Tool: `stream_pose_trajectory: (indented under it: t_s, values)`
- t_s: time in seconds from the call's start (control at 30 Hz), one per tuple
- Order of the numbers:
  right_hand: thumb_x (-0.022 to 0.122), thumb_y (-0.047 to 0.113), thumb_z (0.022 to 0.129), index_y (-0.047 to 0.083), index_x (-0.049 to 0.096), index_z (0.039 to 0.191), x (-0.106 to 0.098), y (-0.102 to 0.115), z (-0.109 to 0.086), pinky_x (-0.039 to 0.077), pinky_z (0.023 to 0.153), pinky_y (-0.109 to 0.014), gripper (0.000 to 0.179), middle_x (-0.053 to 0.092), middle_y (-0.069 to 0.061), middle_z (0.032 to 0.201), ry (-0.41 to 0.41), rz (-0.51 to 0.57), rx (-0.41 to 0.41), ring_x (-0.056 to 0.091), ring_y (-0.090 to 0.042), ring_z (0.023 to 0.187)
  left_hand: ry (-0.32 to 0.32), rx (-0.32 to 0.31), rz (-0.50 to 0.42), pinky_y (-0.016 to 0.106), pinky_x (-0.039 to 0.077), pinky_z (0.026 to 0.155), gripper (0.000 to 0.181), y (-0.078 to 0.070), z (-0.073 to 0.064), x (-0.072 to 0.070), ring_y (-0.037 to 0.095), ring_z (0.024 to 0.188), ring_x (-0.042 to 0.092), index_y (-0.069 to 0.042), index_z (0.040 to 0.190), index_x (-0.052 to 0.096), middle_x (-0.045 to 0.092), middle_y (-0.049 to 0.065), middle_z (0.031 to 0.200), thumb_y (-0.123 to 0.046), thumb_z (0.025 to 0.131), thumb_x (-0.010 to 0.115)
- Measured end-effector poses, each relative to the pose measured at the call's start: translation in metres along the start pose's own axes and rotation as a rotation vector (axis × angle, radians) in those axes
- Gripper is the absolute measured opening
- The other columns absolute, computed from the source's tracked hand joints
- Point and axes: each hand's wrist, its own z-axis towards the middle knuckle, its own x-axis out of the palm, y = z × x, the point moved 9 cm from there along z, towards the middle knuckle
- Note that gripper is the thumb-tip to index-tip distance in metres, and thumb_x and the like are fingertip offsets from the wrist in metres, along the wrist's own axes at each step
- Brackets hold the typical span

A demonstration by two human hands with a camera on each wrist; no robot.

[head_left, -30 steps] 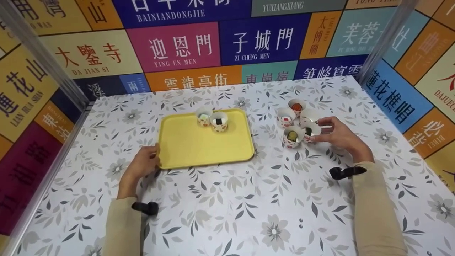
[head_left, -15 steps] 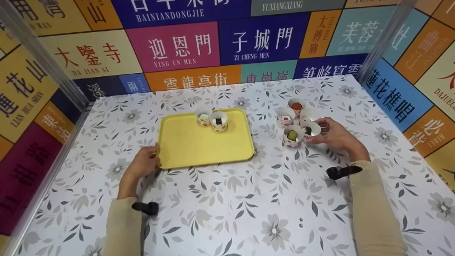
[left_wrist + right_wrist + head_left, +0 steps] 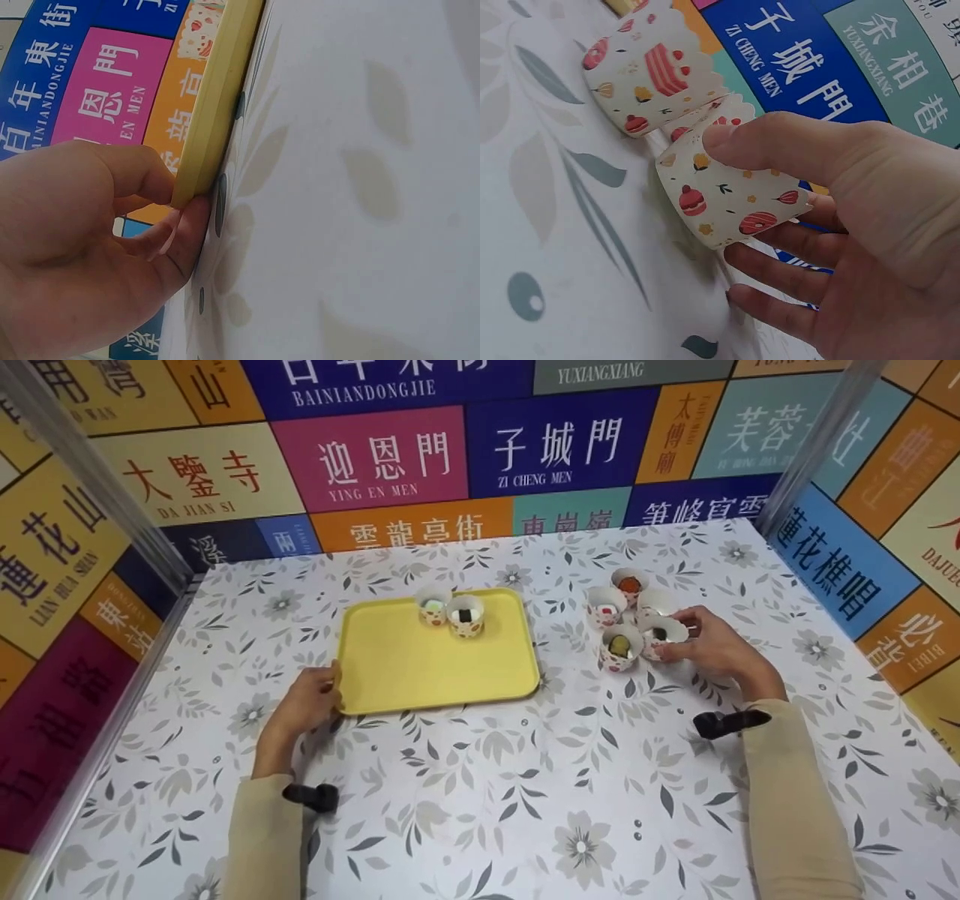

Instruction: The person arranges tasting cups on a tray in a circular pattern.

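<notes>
The tray (image 3: 435, 667) was coloured plain yellow; the white cups (image 3: 731, 199) were printed with red cakes and yellow flowers; the white bench (image 3: 450, 802) was patterned with grey blossoms and leaves.

A yellow tray (image 3: 433, 671) bears 2 patterned cups (image 3: 466, 631), 5 cups (image 3: 615, 664) nearby.

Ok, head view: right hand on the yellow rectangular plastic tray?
No, the right hand holds a white, red-printed paper cup, away from the tray.
</notes>
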Motion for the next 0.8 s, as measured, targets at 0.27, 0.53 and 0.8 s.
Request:
stream_pose_trajectory:
  t_s: [0.27,0.53,0.8]
  values:
    - [0.074,0.056,0.084,0.006,0.026,0.15,-0.011,0.0,-0.005,0.041,0.099,-0.047,0.096,0.04,-0.025,0.143,-0.045,0.033,-0.026,0.044,-0.038,0.126,0.016,0.007,0.0,0.025,0.042,0.053,0.029,0.0,-0.001,0.001,0.012,0.058,0.049,0.007,0.12,0.059,0.059,0.03,0.11,0.003,0.097,0.042]
    - [0.074,0.046,0.087,0.001,0.025,0.15,-0.02,0.017,-0.01,0.036,0.109,-0.054,0.092,0.036,-0.026,0.149,-0.095,0.068,-0.084,0.04,-0.041,0.134,0.009,0.044,-0.008,0.025,0.04,0.05,0.013,-0.003,0.0,0.001,0.011,0.053,0.047,0.007,0.095,0.057,0.058,0.023,0.089,0.007,0.095,0.044]
    - [0.073,0.042,0.089,0.002,0.028,0.148,-0.031,0.033,-0.018,0.041,0.093,-0.031,0.084,0.042,-0.018,0.145,-0.158,0.083,-0.129,0.054,-0.014,0.11,0.006,0.041,-0.004,0.026,0.04,0.049,0.011,-0.003,0.0,0.0,0.01,0.052,0.046,0.006,0.092,0.055,0.058,0.021,0.085,0.006,0.095,0.045]
